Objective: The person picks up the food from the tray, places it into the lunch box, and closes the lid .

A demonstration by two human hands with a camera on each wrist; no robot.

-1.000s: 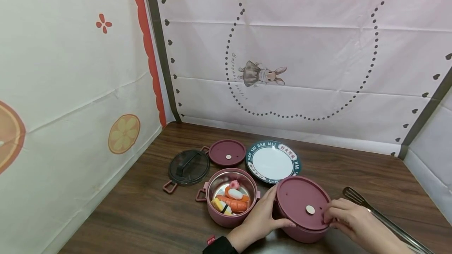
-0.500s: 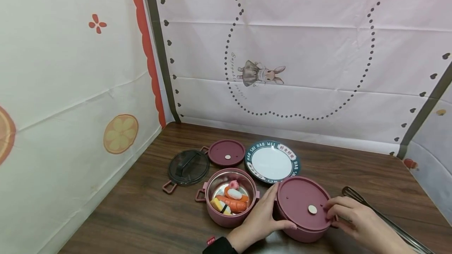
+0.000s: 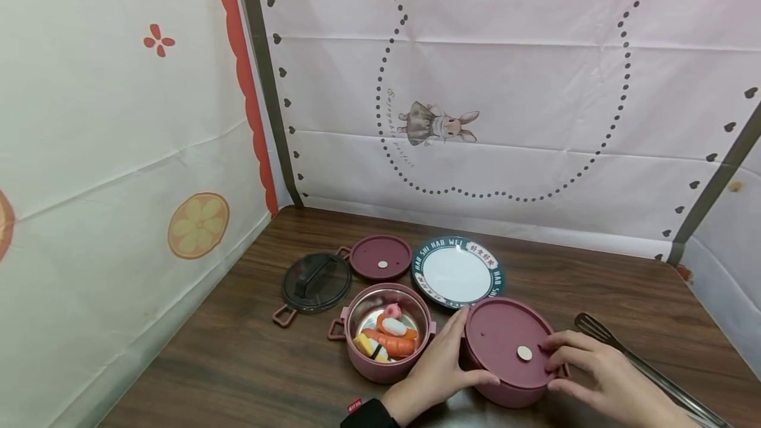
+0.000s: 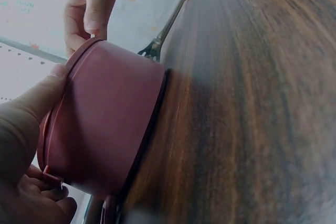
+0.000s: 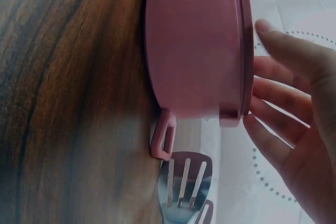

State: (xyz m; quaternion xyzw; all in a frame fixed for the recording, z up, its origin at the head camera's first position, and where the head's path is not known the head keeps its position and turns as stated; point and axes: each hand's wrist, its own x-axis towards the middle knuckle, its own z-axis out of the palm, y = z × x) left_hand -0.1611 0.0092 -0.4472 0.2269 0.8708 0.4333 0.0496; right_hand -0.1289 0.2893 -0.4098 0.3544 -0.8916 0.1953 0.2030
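Note:
A pink pot (image 3: 505,388) with its pink lid (image 3: 502,339) on stands at the table's near edge. My left hand (image 3: 440,368) grips its left side, the thumb on the lid's rim and the fingers round the wall; the left wrist view shows the pot's wall (image 4: 105,124) held by my left hand (image 4: 26,150). My right hand (image 3: 588,368) pinches the lid's right edge by a small tab. In the right wrist view my right hand (image 5: 294,129) has its fingers lying against the lid beside the pot (image 5: 194,45).
An open pink pot (image 3: 388,332) with toy food stands left of the held one. Behind lie a dark glass lid (image 3: 316,281), a pink lid (image 3: 380,257) and a white plate (image 3: 458,272). A metal slotted spatula (image 3: 630,358) lies to the right. Cloth walls enclose the table.
My right hand's fingers have shifted slightly along the lid's right edge. The pot and my left hand have stayed where they were.

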